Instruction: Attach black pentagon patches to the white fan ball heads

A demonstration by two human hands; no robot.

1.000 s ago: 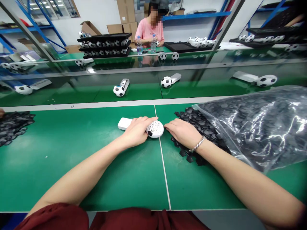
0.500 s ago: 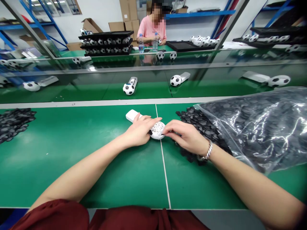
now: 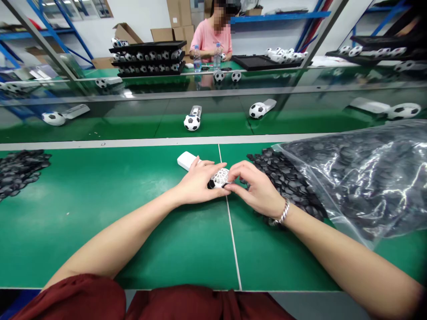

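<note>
On the green table lies a white device with a long body and a round football-shaped head [image 3: 220, 177], whose lattice front shows black patches near its lower edge. My left hand [image 3: 200, 181] is wrapped over the device where body meets head, with the thumb along the near edge. Thumb and fingertips of my right hand [image 3: 250, 183] pinch at the right side of the head, with a small black piece partly showing at the lower edge. Beside that hand spreads a heap of small black pieces [image 3: 296, 186].
A clear plastic bag [image 3: 373, 178] full of black pieces lies at right. Another black heap [image 3: 22, 171] is at far left. Beyond the white ledge, a conveyor [image 3: 133, 120] carries several football-headed devices. Across it sits a person in pink [image 3: 208, 40], near stacked black trays [image 3: 148, 46].
My left thumb has moved in along the near edge of the football head, and my right fingers have curled closer. Devices on the conveyor have shifted, the nearer row to the right.
</note>
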